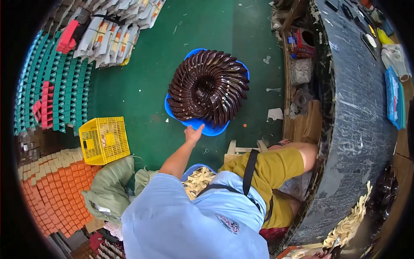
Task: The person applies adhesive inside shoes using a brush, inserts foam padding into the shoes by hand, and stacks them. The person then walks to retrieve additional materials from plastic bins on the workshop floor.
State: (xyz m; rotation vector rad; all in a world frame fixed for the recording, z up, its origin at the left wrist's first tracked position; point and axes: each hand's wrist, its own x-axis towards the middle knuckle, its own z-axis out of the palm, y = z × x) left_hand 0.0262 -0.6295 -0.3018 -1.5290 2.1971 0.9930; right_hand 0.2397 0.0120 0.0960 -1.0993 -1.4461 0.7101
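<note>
Our left hand [193,134] at the rim of a blue basin [213,130] heaped with glossy brown pieces [228,88]

In the head view, our left arm stretches out and the left hand meets the rim nearest us, thumb and fingers spread apart, though we cannot tell whether they grip it; our right hand [318,256] is cut off by the bottom edge near pale strips [349,220], and we cannot tell whether it holds anything. The basin sits on the green floor [142,95], its dark pieces fanned in overlapping rings around a hollow middle. Close to our body lie more pale pieces [199,179]; at the picture's left a yellow crate [114,149] stands beside stacked orange blocks [60,194], and at the right a scuffed dark tabletop [358,108] carries a blue tray [391,99]
</note>
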